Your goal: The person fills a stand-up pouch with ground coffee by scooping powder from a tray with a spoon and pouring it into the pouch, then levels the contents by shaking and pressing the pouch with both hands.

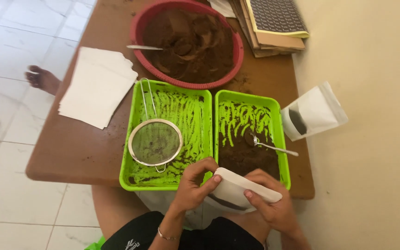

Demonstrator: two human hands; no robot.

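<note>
On the counter (79,153) there are two green trays, one red basin, one sieve, two spoons, one stack of white sheets and one pile of flat cartons. There are also two white pouches: one in the hands and one at the right edge of the counter.

The left tray (200,115) lies at the near edge, and the sieve (155,142) rests inside it, with its wire handle pointing to the far side. The right tray (278,134) lies just beside it, touching or almost touching, and holds brown powder and a spoon (269,145). The basin (140,28) stands behind both trays, full of brown powder, with the second spoon (145,47) lying in it. The sheets (98,85) lie near the left edge. The cartons (274,28) are at the far right corner. The second pouch (315,112) hangs over the right edge, open, next to the wall.

The pouch (237,190) in the hands is in front of the near edge, below the two trays and over the person's lap. The left hand (194,185) pinches its left end, with the thumb on top. The right hand (274,203) grips its right side, fingers curled around it. The near rims of the trays lie just beyond both hands.
</note>
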